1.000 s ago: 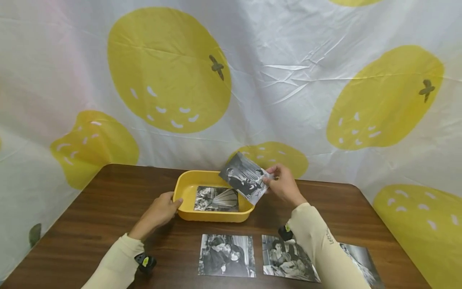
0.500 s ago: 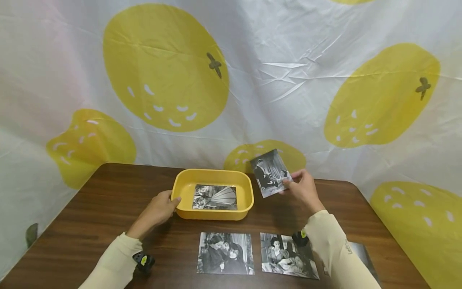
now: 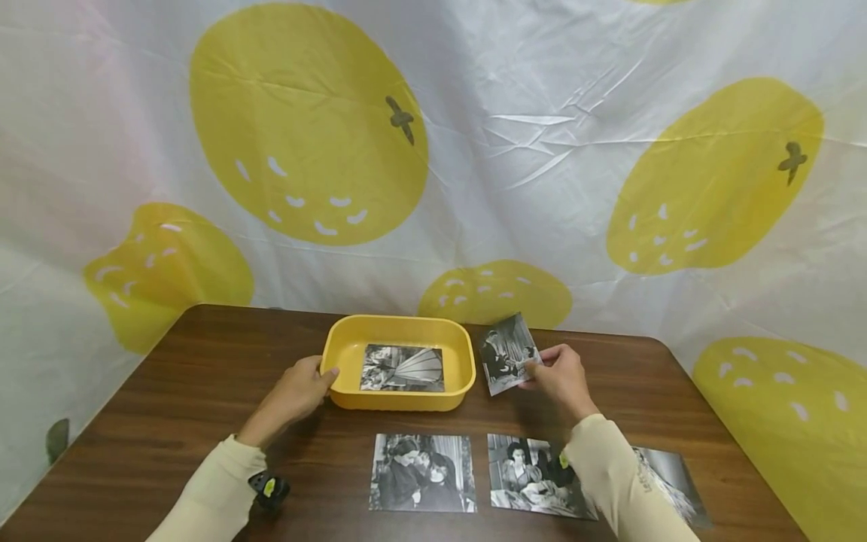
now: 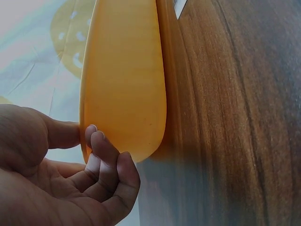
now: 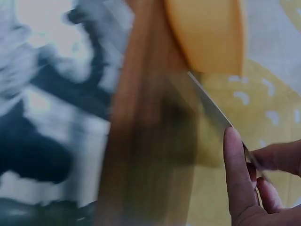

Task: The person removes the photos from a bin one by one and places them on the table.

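My left hand (image 3: 301, 390) grips the left end of a yellow plastic tray (image 3: 400, 401); in the left wrist view, thumb and fingers pinch its rim (image 4: 83, 94). One black-and-white photo (image 3: 403, 369) lies inside the tray. Just right of the tray, my right hand (image 3: 561, 378) pinches another black-and-white photo (image 3: 506, 355) by its right edge, tilted above the table. The right wrist view shows that held photo (image 5: 211, 106) nearly edge-on between thumb and fingers.
In front of the tray lie a photo of a huddled group (image 3: 423, 474), a second photo (image 3: 524, 474) and a third (image 3: 672, 482), the last two partly covered by my right sleeve. Behind the brown wooden table (image 3: 223, 376) hangs a lemon-print cloth (image 3: 528, 188).
My right hand has carried its photo rightward from above the tray's right side, turning it more upright, then lowered it toward the table. My left hand stays on the tray.
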Demonstrator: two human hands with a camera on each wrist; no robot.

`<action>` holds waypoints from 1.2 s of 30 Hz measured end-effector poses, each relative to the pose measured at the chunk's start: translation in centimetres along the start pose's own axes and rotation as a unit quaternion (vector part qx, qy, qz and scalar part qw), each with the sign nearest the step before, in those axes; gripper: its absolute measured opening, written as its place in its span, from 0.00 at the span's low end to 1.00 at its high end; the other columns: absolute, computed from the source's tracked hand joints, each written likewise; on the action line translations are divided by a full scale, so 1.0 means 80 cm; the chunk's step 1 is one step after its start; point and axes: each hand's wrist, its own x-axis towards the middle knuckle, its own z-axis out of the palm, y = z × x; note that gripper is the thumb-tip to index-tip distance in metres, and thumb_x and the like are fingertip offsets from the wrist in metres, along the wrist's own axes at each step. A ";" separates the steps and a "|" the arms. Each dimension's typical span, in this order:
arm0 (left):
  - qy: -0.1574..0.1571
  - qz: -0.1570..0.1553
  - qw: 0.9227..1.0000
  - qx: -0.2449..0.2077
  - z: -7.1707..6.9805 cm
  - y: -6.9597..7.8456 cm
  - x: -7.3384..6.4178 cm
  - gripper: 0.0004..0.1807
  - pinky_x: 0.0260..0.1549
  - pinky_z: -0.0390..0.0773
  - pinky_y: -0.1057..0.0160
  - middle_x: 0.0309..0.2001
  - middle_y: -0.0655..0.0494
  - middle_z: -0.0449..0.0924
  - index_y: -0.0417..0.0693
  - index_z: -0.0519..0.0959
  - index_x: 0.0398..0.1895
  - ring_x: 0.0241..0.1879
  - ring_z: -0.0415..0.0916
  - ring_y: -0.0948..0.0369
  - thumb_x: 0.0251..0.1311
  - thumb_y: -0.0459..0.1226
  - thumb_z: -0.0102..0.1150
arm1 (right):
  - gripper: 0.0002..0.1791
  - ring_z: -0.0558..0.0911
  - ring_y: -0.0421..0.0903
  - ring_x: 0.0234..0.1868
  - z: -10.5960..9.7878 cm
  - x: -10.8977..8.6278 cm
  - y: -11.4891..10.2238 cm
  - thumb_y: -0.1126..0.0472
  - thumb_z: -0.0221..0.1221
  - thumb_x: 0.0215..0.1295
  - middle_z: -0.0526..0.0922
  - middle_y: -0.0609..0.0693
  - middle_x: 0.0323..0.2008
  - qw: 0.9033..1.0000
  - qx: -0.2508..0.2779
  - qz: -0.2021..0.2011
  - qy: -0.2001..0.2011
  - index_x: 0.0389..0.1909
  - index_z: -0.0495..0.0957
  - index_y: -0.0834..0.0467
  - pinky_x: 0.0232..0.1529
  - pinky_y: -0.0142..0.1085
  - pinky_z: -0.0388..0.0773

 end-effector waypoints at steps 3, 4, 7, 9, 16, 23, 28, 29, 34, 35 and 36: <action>-0.002 -0.004 1.000 -0.001 0.000 0.001 -0.001 0.18 0.21 0.69 0.63 0.24 0.52 0.72 0.32 0.72 0.51 0.23 0.70 0.59 0.69 0.40 0.47 | 0.17 0.84 0.49 0.20 0.001 -0.002 0.010 0.70 0.60 0.57 0.74 0.60 0.35 0.999 -0.043 0.011 0.009 0.43 0.65 0.71 0.29 0.39 0.81; -0.003 -0.005 1.000 -0.001 0.000 0.001 -0.001 0.19 0.21 0.69 0.63 0.24 0.51 0.72 0.32 0.71 0.51 0.23 0.70 0.59 0.69 0.40 0.47 | 0.17 0.84 0.48 0.20 0.001 -0.003 0.012 0.69 0.61 0.56 0.76 0.60 0.33 0.998 -0.059 0.013 0.013 0.42 0.66 0.71 0.27 0.38 0.81; -0.003 -0.006 1.000 -0.002 -0.001 0.002 -0.001 0.19 0.21 0.69 0.63 0.24 0.51 0.72 0.32 0.71 0.52 0.23 0.70 0.59 0.69 0.40 0.47 | 0.17 0.83 0.48 0.17 -0.002 -0.005 0.018 0.67 0.63 0.54 0.80 0.60 0.26 0.995 -0.102 0.017 0.015 0.39 0.67 0.69 0.24 0.38 0.80; -0.003 -0.007 1.000 -0.003 -0.001 0.002 -0.002 0.19 0.21 0.69 0.63 0.24 0.51 0.72 0.32 0.71 0.52 0.23 0.70 0.59 0.69 0.40 0.47 | 0.16 0.82 0.47 0.15 -0.004 -0.004 0.022 0.67 0.64 0.53 0.81 0.59 0.20 0.992 -0.124 0.015 0.011 0.37 0.68 0.69 0.22 0.39 0.80; -0.001 -0.008 1.000 0.001 -0.001 0.000 -0.002 0.17 0.20 0.69 0.63 0.23 0.52 0.72 0.32 0.72 0.49 0.22 0.70 0.59 0.69 0.40 0.47 | 0.16 0.78 0.43 0.12 -0.012 0.000 0.033 0.62 0.69 0.50 0.78 0.53 0.13 0.975 -0.221 0.003 -0.014 0.29 0.72 0.67 0.17 0.36 0.77; -0.002 -0.007 1.000 -0.001 0.000 -0.002 -0.002 0.17 0.20 0.68 0.63 0.23 0.52 0.72 0.32 0.72 0.50 0.22 0.70 0.59 0.69 0.39 0.47 | 0.16 0.77 0.43 0.12 -0.016 0.002 0.038 0.58 0.71 0.48 0.77 0.51 0.12 0.961 -0.274 0.010 -0.026 0.23 0.77 0.65 0.17 0.36 0.76; -0.001 -0.003 1.000 -0.001 0.000 -0.001 -0.001 0.16 0.20 0.69 0.63 0.23 0.52 0.72 0.33 0.72 0.48 0.22 0.70 0.59 0.69 0.39 0.47 | 0.15 0.77 0.43 0.12 -0.019 -0.001 0.040 0.56 0.71 0.48 0.77 0.51 0.12 0.958 -0.286 0.003 -0.036 0.21 0.78 0.64 0.17 0.36 0.76; -0.001 -0.001 1.000 -0.001 0.000 0.000 -0.001 0.16 0.20 0.69 0.63 0.23 0.52 0.72 0.33 0.72 0.48 0.22 0.70 0.59 0.69 0.39 0.47 | 0.15 0.77 0.43 0.12 -0.020 -0.001 0.039 0.56 0.71 0.49 0.77 0.51 0.12 0.956 -0.290 -0.001 -0.038 0.20 0.79 0.64 0.16 0.36 0.75; -0.002 0.004 1.000 -0.004 -0.002 0.001 -0.002 0.16 0.20 0.69 0.63 0.23 0.51 0.72 0.32 0.72 0.49 0.21 0.70 0.59 0.69 0.38 0.47 | 0.17 0.77 0.43 0.11 -0.020 -0.004 0.036 0.54 0.71 0.49 0.77 0.51 0.12 0.946 -0.321 -0.029 -0.039 0.19 0.78 0.63 0.15 0.36 0.74; -0.001 0.004 1.000 -0.005 -0.002 0.002 -0.002 0.16 0.20 0.69 0.63 0.23 0.51 0.72 0.32 0.72 0.49 0.21 0.70 0.59 0.69 0.38 0.47 | 0.17 0.77 0.43 0.12 -0.020 -0.004 0.035 0.53 0.71 0.49 0.77 0.50 0.12 0.943 -0.330 -0.035 -0.038 0.18 0.78 0.62 0.15 0.36 0.74; -0.002 0.004 1.000 -0.006 -0.002 0.002 -0.002 0.16 0.20 0.69 0.63 0.23 0.51 0.72 0.32 0.72 0.48 0.21 0.70 0.59 0.68 0.38 0.47 | 0.17 0.77 0.44 0.13 -0.020 -0.003 0.034 0.53 0.71 0.48 0.77 0.50 0.13 0.938 -0.341 -0.043 -0.035 0.18 0.77 0.62 0.17 0.37 0.74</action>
